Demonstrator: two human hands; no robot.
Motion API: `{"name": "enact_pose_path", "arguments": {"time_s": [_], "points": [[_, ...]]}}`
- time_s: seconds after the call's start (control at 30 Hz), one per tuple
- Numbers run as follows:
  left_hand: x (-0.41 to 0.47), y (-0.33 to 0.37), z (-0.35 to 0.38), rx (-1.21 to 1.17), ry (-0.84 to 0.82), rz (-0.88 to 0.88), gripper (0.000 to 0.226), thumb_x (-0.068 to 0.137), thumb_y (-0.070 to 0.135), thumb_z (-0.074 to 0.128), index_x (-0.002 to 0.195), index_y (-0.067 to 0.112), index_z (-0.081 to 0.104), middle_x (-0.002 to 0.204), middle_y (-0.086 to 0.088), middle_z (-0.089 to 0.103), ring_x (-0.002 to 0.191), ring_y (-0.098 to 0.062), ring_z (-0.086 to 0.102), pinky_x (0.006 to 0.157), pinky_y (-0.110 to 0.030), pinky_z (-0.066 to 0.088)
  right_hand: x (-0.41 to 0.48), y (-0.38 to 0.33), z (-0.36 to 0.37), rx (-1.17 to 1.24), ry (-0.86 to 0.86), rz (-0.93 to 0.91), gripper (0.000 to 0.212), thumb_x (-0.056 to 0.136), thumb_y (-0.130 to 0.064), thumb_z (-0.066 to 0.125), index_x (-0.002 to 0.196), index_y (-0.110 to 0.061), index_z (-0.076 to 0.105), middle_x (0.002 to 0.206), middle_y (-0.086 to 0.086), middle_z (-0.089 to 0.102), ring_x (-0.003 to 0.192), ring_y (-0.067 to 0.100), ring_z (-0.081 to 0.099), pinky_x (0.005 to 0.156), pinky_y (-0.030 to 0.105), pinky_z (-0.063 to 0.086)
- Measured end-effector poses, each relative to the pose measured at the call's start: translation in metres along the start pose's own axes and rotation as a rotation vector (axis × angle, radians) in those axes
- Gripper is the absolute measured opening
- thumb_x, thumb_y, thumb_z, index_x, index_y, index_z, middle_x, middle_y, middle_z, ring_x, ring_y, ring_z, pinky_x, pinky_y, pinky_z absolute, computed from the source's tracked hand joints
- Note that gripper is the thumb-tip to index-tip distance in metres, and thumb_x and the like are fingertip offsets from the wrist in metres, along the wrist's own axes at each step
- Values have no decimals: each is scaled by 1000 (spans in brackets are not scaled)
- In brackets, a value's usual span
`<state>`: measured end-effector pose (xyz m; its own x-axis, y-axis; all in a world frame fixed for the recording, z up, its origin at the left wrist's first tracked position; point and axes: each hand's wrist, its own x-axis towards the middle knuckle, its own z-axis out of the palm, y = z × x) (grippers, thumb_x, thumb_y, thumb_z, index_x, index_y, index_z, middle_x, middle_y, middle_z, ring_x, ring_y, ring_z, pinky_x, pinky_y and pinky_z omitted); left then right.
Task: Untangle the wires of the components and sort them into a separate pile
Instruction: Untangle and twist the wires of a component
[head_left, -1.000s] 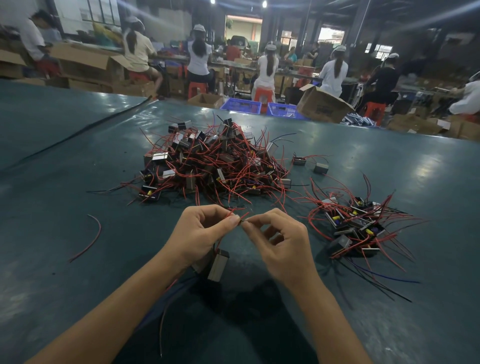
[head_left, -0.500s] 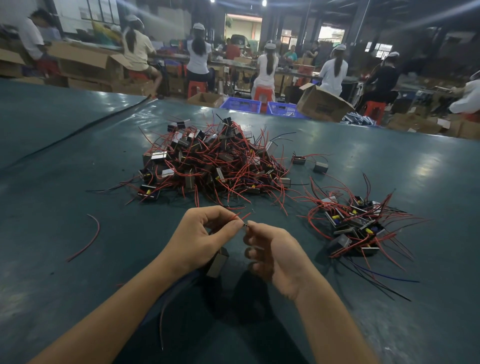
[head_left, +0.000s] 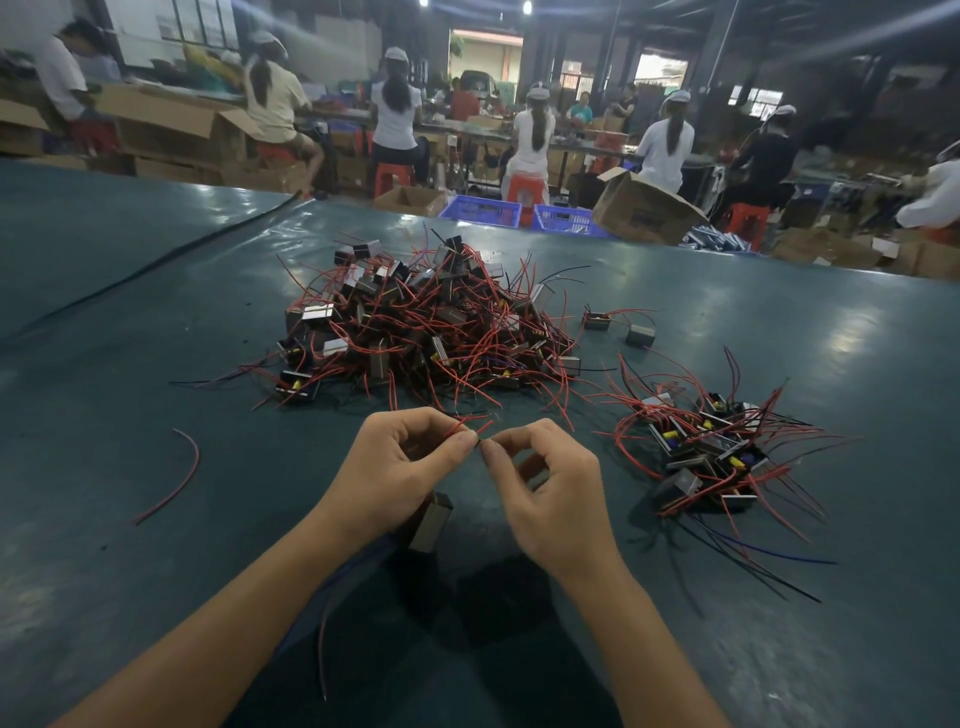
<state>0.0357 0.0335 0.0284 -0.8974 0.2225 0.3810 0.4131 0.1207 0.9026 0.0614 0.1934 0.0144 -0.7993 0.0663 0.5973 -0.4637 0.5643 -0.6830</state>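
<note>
Just before the big pile (head_left: 431, 322), the left hand (head_left: 400, 467) pinches a red wire (head_left: 457, 427), its block (head_left: 432, 519) dangling beneath; the right hand (head_left: 550, 493) pinches a wire end (head_left: 481, 442). Ease them apart gently, then drop the block on the small pile (head_left: 701, 447) right of the big pile.

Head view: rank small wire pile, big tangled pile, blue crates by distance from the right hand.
1. Small pile, just right of the right hand.
2. Big tangled pile, ahead and to the left.
3. Blue crates, past the far edge of the table.
</note>
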Motion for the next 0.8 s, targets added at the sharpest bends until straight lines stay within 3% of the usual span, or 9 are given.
{"name": "enact_pose_path", "arguments": {"time_s": [0.13, 0.23, 0.33, 0.4, 0.5, 0.6, 0.63, 0.7, 0.8], "points": [[-1, 0, -2, 92, 0, 54, 8, 85, 7, 71, 81, 13, 73, 72, 3, 70, 62, 0, 61, 61, -12, 46, 2, -4, 3, 70, -122, 235, 15, 90, -25, 68, 75, -28, 65, 62, -21, 61, 52, 3, 52, 49, 14, 38], [-2, 0, -4, 185, -15, 123, 11, 85, 7, 71, 81, 17, 72, 75, 6, 70, 64, -3, 61, 61, -13, 46, 6, -5, -1, 218, -239, 408, 21, 93, -22, 64, 73, -21, 66, 48, -15, 53, 46, 4, 44, 48, 21, 39], [-1, 1, -3, 167, -30, 112, 11, 85, 6, 70, 80, 16, 72, 72, 7, 70, 63, -2, 60, 61, -14, 46, 8, -9, -4, 447, -317, 602, 28, 98, -22, 57, 71, -14, 63, 46, -10, 47, 40, 5, 42, 43, 19, 37], [-1, 1, -3, 122, -19, 79, 10, 86, 7, 70, 80, 14, 73, 71, 3, 70, 63, -1, 60, 61, -13, 46, 8, -10, -3, 522, -276, 656, 37, 99, -26, 55, 64, -16, 59, 49, -6, 46, 40, 7, 43, 42, 18, 36], [1, 2, -4, 42, 38, 8, 12, 88, 8, 67, 78, 12, 72, 57, 10, 64, 54, 3, 54, 55, -10, 41, 7, -5, -2, 538, -148, 515, 39, 99, -26, 55, 60, -20, 61, 54, -7, 53, 46, 9, 48, 43, 19, 38], [3, 2, -4, -26, 61, -55, 15, 89, 8, 65, 76, 12, 71, 52, 13, 60, 51, 3, 51, 54, -9, 39, 3, 2, -3, 317, -67, 171, 12, 90, -16, 63, 85, -25, 67, 75, -13, 63, 58, 4, 54, 50, 15, 42], [4, 2, -4, -49, 57, -76, 15, 89, 8, 65, 76, 12, 71, 53, 13, 60, 51, 3, 51, 55, -9, 39, 2, 4, -3, 215, -53, 49, 14, 87, -14, 65, 92, -26, 68, 82, -15, 63, 62, 6, 57, 52, 15, 42], [4, 2, -4, -87, 42, -116, 16, 89, 9, 65, 75, 12, 72, 55, 12, 61, 53, 2, 52, 57, -10, 41, 0, 7, -1, 78, -30, -131, 16, 86, -14, 69, 99, -23, 71, 91, -15, 62, 65, 9, 59, 52, 21, 47], [3, 3, -5, -105, -5, -138, 16, 90, 11, 64, 75, 13, 72, 55, 14, 61, 54, 4, 53, 57, -9, 40, 1, 9, -1, 28, 22, -219, 10, 88, -22, 71, 96, -16, 74, 92, -12, 61, 64, 11, 58, 52, 31, 50]]}}
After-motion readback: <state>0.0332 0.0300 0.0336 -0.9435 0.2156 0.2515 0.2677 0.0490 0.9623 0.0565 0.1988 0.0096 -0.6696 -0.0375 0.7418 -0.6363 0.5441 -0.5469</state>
